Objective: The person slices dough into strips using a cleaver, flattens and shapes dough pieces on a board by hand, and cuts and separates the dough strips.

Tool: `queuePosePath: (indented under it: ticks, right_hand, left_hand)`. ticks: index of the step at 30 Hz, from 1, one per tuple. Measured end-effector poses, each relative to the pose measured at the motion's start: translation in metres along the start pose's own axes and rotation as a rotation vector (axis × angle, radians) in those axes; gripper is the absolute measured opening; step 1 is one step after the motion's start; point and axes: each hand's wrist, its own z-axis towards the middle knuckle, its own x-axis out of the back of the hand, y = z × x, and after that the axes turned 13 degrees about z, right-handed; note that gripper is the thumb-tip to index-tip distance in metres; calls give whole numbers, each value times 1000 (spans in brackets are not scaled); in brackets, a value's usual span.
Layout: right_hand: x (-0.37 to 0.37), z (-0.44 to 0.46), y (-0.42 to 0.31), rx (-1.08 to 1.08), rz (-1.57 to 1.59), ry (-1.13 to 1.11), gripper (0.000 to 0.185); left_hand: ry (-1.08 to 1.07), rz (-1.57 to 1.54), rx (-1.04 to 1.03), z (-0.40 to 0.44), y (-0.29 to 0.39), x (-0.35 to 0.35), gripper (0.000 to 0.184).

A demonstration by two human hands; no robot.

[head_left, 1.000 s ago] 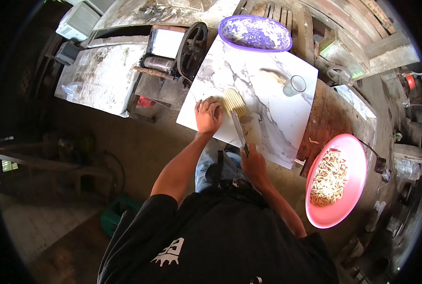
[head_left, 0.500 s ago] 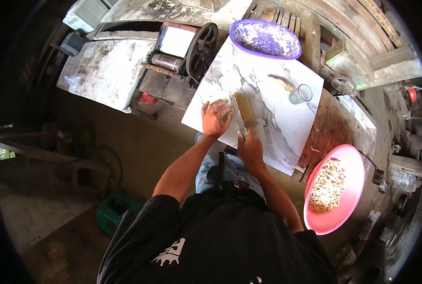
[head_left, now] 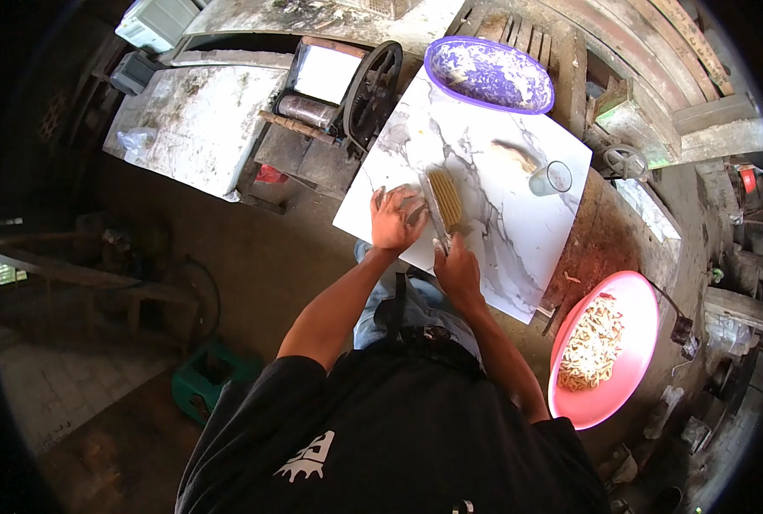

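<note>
In my right hand is the handle of a long knife, its blade pointing away from me over the marble-patterned board. Right beside the blade, on its right side, lies a yellowish block with lengthwise ridges, like dough cut in strips. My left hand rests on the board just left of the blade, fingers spread and slightly bent. Whether anything lies under its fingertips I cannot tell.
A drinking glass stands on the board's right part, near a pale smear or scrap of dough. A purple basin with white residue sits at the far edge. A pink basin holds cut pieces. A hand-wheel roller machine stands left.
The whole view has shifted slightly, so the board and basins appear a little further right and down. Both hands and the knife keep nearly the same place beside the ridged block.
</note>
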Motion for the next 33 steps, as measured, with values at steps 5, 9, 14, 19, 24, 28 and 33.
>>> queuePosePath:
  ticks: [5, 9, 14, 19, 24, 28, 33]
  right_hand:
    - [-2, 3, -8, -15, -33, -16, 32]
    - [-4, 6, -14, -20, -70, -18, 29]
    - [7, 4, -17, -22, -99, -39, 30]
    - [28, -39, -1, -192, -93, -140, 34]
    - [55, -97, 26, -233, -108, -100, 37]
    - [77, -120, 58, -227, -58, -64, 36]
    - [92, -113, 84, -127, -18, 115, 40]
  left_hand:
    - [2, -7, 9, -1, -1, -2, 21]
    - [23, -10, 22, -1, 0, -3, 19]
    - [23, -15, 28, -2, -1, -4, 16]
    - [53, -41, 51, -1, 0, -1, 17]
    - [49, -31, 20, 1, -3, -2, 24]
    - [32, -15, 25, 2, -1, -4, 28]
    - [-19, 7, 130, 5, 13, -3, 34]
